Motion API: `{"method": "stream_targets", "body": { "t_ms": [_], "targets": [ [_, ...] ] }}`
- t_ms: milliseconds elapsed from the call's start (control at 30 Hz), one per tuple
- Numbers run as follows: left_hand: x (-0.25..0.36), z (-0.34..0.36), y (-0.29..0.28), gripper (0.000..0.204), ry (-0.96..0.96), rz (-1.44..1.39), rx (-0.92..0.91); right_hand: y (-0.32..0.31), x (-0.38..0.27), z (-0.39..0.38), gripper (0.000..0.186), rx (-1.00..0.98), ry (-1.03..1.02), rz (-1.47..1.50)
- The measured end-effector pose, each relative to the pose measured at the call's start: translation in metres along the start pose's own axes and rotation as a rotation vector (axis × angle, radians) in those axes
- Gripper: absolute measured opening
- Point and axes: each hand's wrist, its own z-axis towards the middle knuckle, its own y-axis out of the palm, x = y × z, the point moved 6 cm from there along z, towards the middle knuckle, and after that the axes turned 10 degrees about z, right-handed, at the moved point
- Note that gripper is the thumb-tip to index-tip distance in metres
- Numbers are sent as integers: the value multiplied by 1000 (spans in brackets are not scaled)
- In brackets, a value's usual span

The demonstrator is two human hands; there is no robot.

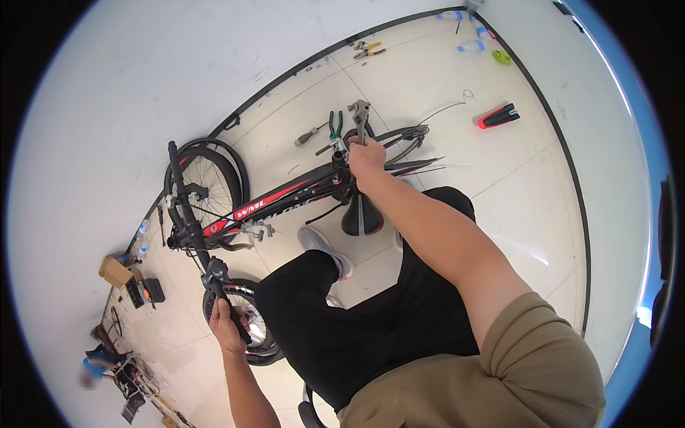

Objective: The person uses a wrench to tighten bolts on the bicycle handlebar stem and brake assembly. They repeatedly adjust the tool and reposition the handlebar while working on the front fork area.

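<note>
Gripping the handlebar grip [232,314] left hand [227,324], right hand [366,160] clenching a wrench [360,118] beside a red-black frame label [250,210].

Pliers [335,125] on floor [428,78] behind bicycle [285,196]

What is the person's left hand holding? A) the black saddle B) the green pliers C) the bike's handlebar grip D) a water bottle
C: the left hand wraps around the handlebar grip of the bicycle, while the green pliers lie on the floor.
</note>
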Motion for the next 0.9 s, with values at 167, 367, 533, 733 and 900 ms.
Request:
{"method": "stream_targets", "body": {
  "t_ms": [167,367,533,733,900],
  "targets": [
    [-5,-1,-10,25,-20,-46,-16,11,-3,-13,20,-76,251,149],
    [-10,2,-9,25,-44,-20,17,29,-3,51,19,-250,189,-91],
    [-15,9,-5,24,-25,26,73,46,-6,71,20,-482,-159,-348],
    [-16,6,-11,24,-6,33,72,72,-33,27,26,-607,-216,-569],
    [-16,8,-10,24,-5,42,88,82,-31,12,27,-747,-303,-956]
  ]
}}
